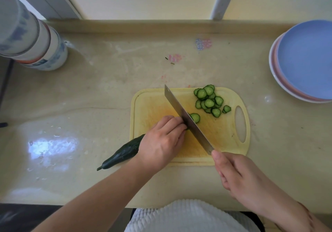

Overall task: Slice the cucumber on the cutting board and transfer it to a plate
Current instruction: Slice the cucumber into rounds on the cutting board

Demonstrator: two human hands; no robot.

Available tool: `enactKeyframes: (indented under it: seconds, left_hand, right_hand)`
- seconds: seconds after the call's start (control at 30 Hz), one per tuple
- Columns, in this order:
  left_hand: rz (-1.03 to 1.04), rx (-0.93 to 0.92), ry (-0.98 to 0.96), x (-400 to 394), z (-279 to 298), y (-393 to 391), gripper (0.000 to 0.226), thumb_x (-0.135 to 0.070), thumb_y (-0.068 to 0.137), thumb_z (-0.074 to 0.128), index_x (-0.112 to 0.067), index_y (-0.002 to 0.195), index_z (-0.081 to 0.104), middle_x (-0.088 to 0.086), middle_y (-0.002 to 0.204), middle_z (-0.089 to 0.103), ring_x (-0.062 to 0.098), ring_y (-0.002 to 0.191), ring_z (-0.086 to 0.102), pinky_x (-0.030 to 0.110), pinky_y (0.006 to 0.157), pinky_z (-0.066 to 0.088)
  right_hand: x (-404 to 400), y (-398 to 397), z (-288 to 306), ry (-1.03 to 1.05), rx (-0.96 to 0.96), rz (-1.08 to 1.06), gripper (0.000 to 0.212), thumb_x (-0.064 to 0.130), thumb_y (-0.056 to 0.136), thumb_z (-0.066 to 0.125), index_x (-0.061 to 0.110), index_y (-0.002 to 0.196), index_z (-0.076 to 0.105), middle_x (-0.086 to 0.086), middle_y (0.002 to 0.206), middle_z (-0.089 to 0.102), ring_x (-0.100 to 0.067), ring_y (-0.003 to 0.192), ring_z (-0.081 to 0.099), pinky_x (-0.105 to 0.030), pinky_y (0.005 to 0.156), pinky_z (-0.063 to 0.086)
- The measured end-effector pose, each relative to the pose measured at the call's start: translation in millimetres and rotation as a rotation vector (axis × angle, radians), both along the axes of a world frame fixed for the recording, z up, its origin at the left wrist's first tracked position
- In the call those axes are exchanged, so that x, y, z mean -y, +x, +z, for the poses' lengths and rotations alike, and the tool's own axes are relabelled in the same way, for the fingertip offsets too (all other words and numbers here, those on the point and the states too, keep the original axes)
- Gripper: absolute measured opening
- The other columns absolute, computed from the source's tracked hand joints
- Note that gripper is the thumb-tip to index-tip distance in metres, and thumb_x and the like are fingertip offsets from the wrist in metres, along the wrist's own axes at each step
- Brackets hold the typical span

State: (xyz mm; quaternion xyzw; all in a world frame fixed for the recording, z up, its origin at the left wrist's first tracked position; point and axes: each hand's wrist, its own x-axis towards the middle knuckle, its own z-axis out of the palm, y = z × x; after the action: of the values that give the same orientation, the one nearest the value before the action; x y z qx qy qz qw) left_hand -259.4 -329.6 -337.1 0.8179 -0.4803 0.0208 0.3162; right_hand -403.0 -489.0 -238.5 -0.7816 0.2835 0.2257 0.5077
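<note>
A dark green cucumber (122, 153) lies slantwise, its stem end off the left edge of the yellow cutting board (222, 134). My left hand (162, 140) grips it near the cut end, knuckles against the blade. My right hand (239, 174) holds the handle of a broad cleaver (186, 118), whose blade stands on the cucumber's cut end. One fresh slice (195, 117) lies just right of the blade. A heap of several slices (209, 99) sits at the board's far right. A blue plate (307, 59) tops a stack at the right edge.
Stacked bowls with blue patterns (34, 41) stand at the far left of the beige counter. The plate stack holds pink and white plates under the blue one. A raised ledge runs along the counter's back. The counter's front edge is by my body.
</note>
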Motion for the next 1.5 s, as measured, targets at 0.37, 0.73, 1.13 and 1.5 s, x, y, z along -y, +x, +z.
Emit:
enactKeyframes:
  seconds: [0.37,0.73,1.13,1.5]
  left_hand:
    - [0.002,0.014,0.001,1,-1,0,0.012,-0.009,0.096,0.066,-0.003,0.102,0.075,0.009,0.11,0.07,0.029,0.099,0.066,0.038,0.086,0.057]
    - [0.019,-0.027,-0.012,1,5,1,0.008,-0.005,0.092,0.07,-0.003,0.099,0.075,0.009,0.105,0.069,0.027,0.097,0.066,0.037,0.082,0.058]
    - [0.023,-0.034,-0.021,2,2,1,0.009,-0.005,0.092,0.069,-0.003,0.098,0.075,0.007,0.106,0.07,0.027,0.097,0.065,0.035,0.084,0.057]
    - [0.02,-0.033,0.002,2,5,1,0.01,-0.007,0.094,0.068,-0.003,0.099,0.075,0.009,0.105,0.069,0.025,0.098,0.065,0.035,0.083,0.057]
  right_hand:
    - [-6,15,-19,-0.025,-0.033,0.021,0.065,0.074,0.085,0.022,0.014,0.064,0.039,0.004,0.051,0.034,-0.01,0.047,0.033,-0.044,0.056,0.04]
    - [-2,11,-8,0.023,-0.026,-0.024,0.06,0.071,0.084,0.028,0.014,0.064,0.034,0.006,0.047,0.03,-0.006,0.042,0.027,-0.023,0.048,0.027]
    - [-2,3,-3,-0.014,-0.022,0.001,0.069,0.083,0.077,0.024,0.017,0.063,0.034,0.004,0.051,0.031,-0.012,0.048,0.03,-0.035,0.052,0.033]
    - [7,23,-14,0.048,-0.09,0.008,0.057,0.063,0.09,0.025,0.013,0.067,0.038,0.007,0.045,0.031,-0.005,0.035,0.029,-0.011,0.039,0.027]
